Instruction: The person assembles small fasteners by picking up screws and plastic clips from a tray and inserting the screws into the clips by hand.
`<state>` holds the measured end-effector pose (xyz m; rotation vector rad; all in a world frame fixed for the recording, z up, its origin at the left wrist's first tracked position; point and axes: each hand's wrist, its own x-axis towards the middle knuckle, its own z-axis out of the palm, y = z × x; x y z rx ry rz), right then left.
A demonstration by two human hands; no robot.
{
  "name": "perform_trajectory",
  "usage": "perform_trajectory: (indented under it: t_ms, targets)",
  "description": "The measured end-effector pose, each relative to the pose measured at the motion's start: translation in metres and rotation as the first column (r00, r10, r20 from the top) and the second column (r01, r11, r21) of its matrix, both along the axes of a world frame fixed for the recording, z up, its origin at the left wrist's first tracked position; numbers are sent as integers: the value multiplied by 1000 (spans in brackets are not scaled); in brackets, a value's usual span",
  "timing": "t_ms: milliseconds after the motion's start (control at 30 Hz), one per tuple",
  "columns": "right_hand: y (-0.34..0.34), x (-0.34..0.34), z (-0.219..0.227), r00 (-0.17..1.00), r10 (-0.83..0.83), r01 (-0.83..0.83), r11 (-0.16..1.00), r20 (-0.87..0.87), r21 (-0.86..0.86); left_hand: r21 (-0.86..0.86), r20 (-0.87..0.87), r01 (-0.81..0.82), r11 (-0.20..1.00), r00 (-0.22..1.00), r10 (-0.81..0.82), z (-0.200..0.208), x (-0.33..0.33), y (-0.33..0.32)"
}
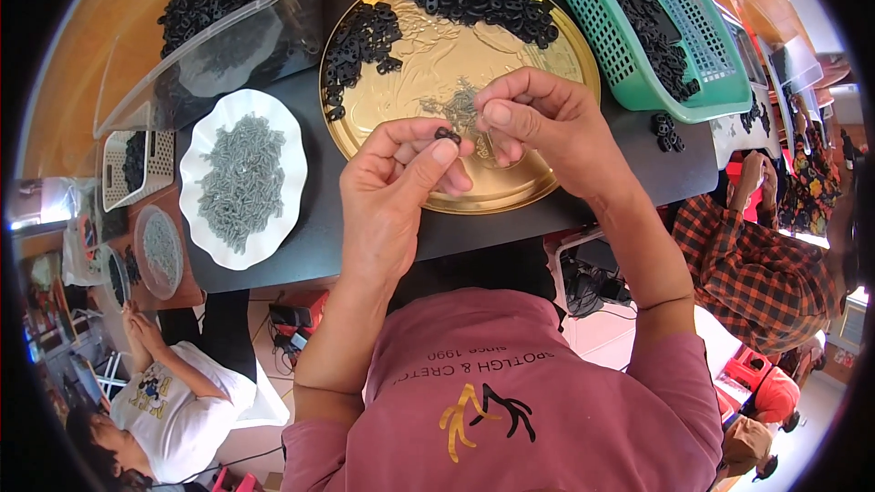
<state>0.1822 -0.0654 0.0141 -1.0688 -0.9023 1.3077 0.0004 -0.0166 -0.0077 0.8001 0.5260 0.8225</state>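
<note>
My left hand [378,187] pinches a small black plastic part [447,135] between thumb and forefinger. Close by on the right, my right hand [551,132] has its thumb and forefinger pressed together; whatever is between them is too small to make out. Both hands are over a round gold tray [428,50]. Black plastic parts [483,2] lie heaped along its far edge, with more black parts [365,46] at its left. A little pile of grey screw-like pieces [451,102] sits on the tray, partly hidden by my fingers.
Left of the tray, a white wavy-edged dish [191,173] holds many grey screw-like pieces. A clear bin [219,55] of black parts is behind it. A green basket [629,82] stands at the far right, beside loose black parts [668,132]. Other people sit on both sides.
</note>
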Motion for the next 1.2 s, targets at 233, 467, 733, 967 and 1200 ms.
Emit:
perform_trajectory:
  t_ms: [233, 467, 733, 967, 1200]
  targets:
    - [-2, -15, 4, 987, -21, 24, 1000, 161, -15, 2, -5, -4, 1000, 1000, 4, -3, -1, -1]
    - [-4, -20, 2, 985, -53, 56, 998, 167, -15, 146, -104, -40, 988, 993, 56, 1, -1, -5]
    - [-6, -24, 1, 967, -48, 44, 999, 249, 23, 163, -132, -41, 986, 989, 63, 2, -2, -6]
    - [-5, -27, -2, 913, -112, 82, 992, 393, 93, 165, -129, -45, 985, 989, 67, 2, -3, -6]
    - [-3, -28, -3, 733, -210, 46, 965, 647, 260, 204, -184, -47, 978, 979, 86, 3, -4, -6]
